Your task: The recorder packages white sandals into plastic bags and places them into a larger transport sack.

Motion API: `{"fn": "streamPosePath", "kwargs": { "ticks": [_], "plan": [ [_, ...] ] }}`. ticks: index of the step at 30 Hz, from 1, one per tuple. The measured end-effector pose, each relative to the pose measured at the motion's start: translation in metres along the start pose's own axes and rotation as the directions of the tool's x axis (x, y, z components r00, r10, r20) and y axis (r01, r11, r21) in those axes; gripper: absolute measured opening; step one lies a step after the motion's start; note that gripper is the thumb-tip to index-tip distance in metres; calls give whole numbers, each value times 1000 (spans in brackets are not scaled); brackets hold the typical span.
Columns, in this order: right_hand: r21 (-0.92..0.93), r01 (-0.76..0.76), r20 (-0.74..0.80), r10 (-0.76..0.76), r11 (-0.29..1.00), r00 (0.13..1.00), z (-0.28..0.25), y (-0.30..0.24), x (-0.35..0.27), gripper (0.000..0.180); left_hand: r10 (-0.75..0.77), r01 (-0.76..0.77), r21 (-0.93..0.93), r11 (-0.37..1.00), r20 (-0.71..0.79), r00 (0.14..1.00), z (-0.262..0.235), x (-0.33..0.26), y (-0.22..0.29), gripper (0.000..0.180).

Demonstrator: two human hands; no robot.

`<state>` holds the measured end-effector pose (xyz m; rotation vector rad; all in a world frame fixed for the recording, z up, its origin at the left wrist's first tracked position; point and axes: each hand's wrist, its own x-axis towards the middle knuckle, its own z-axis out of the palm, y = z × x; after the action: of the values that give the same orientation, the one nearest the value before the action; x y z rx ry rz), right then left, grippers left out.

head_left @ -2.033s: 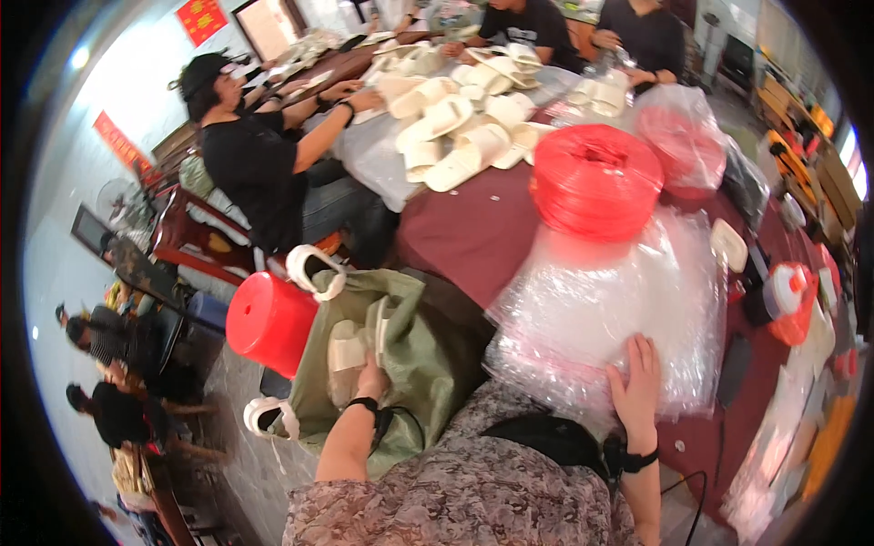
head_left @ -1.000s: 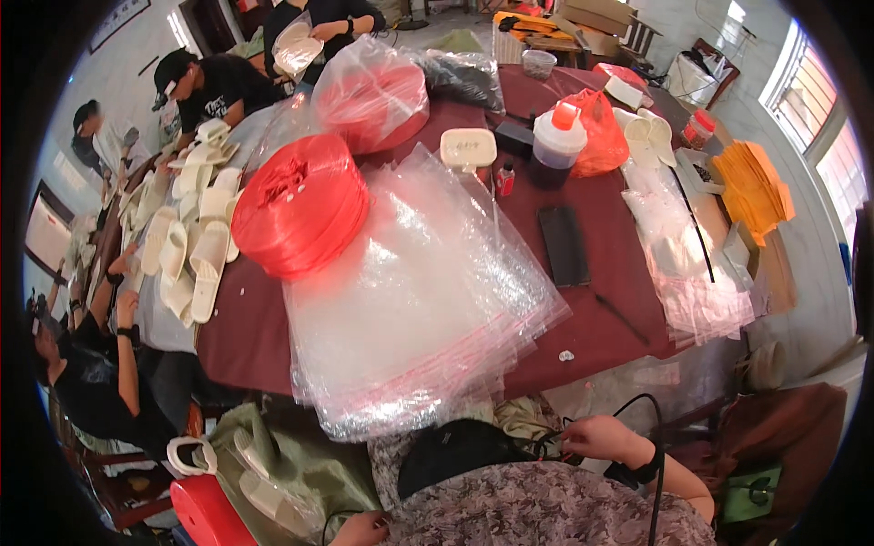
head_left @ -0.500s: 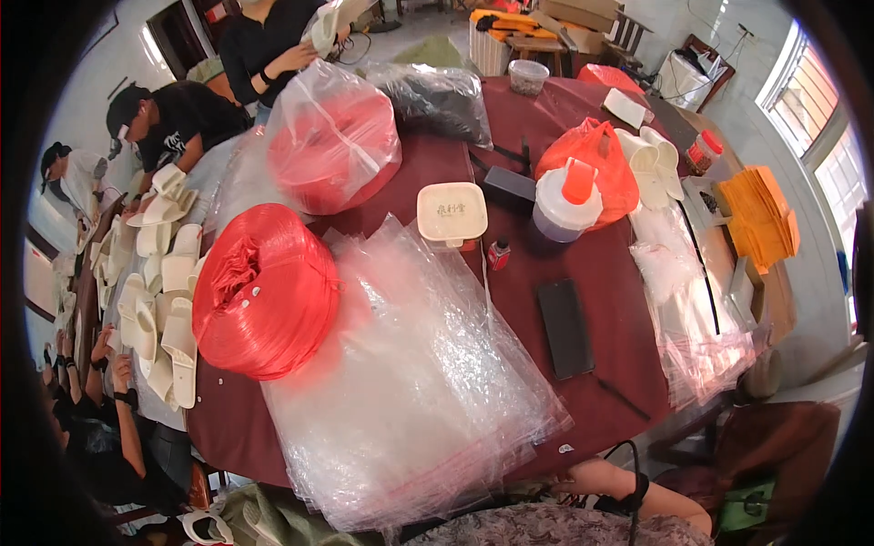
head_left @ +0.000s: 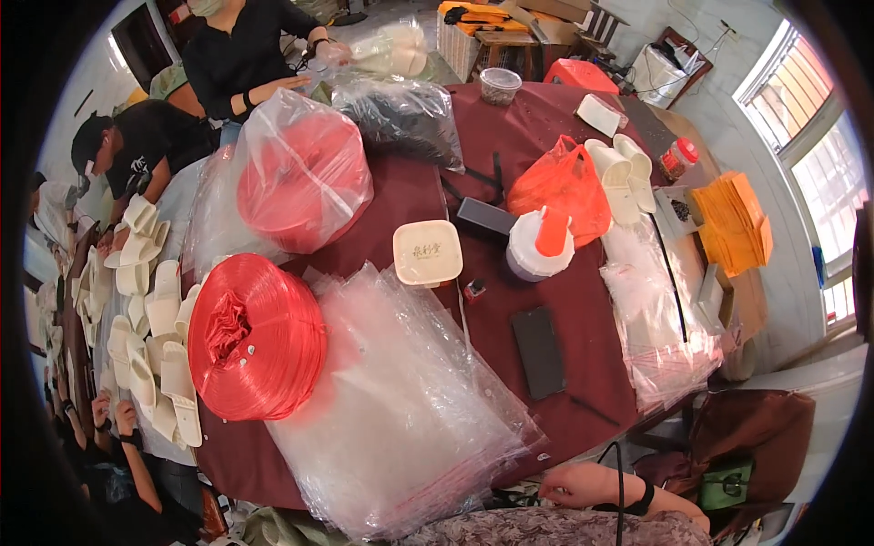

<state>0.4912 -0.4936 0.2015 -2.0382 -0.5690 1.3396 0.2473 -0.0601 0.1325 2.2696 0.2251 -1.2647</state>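
My right hand (head_left: 578, 486) rests low beside my patterned-cloth lap (head_left: 510, 528), just off the table's near edge. Its fingers are loosely curled with nothing visible in them, and a black band circles the wrist. No part of my left hand shows. Closest on the table is a stack of clear plastic bags (head_left: 401, 419), its near end hanging over the edge. A big roll of red plastic twine (head_left: 282, 355) sits on the stack's left side. Right of the stack lies a black phone (head_left: 539, 353). Past it stand a cream square box (head_left: 428, 253) and a white tub with an orange-red lid part (head_left: 537, 250).
Cream slippers (head_left: 164, 300) cover the left side. A bagged red roll (head_left: 305, 182) and black bundle (head_left: 401, 118) lie farther back. On the right are more clear bags (head_left: 651, 318) and orange packets (head_left: 733, 218). Co-workers, including a person in black (head_left: 232, 55), work around.
The view has shifted, so the table's things sit lower and more to the left. My right hand shows more fully. The far person's pale slippers have come down beside clear plastic.
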Motion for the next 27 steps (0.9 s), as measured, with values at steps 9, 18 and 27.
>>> {"fn": "streamPosePath", "kwargs": {
  "ticks": [9,18,27],
  "plan": [
    [-166,363,-980,-113,917,-163,-89,-38,94,57,104,-116,-78,990,-143,984,4,42,1,29],
    [-355,49,-903,-328,934,-278,-211,-27,165,112,83,-137,-157,978,-310,947,13,1,-8,29],
    [-301,110,-922,-260,947,-286,-217,0,134,92,133,-242,-271,932,-366,921,-12,-29,31,28]
  ]
}}
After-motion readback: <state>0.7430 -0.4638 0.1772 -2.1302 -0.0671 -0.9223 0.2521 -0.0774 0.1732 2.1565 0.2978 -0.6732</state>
